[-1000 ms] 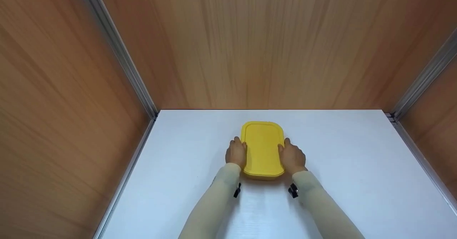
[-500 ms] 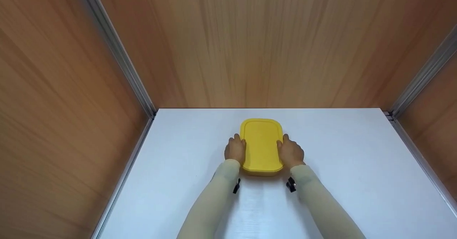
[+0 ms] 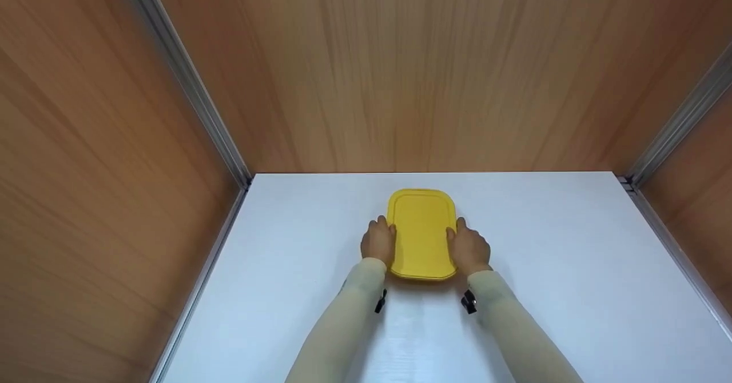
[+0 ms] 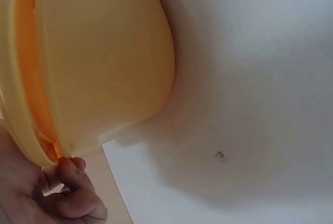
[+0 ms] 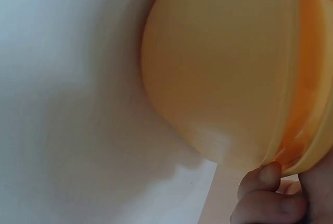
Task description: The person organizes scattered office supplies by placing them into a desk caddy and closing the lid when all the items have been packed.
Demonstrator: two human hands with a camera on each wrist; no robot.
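Fingertips (image 4: pixel 70 168) hooking the yellow box (image 3: pixel 422 234) rim (wrist views only) show both hands' grip clamped.

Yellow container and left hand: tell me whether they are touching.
Touching. In the left wrist view the fingertips of the left hand curl under the rim of the yellow container; the head view shows the hand against its side.

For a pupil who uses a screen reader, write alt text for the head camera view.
A person's left hand and right hand grip the long sides of a lidded yellow container on a white table. Pale sleeves cover both forearms, and wood-grain panels wall the table on three sides.
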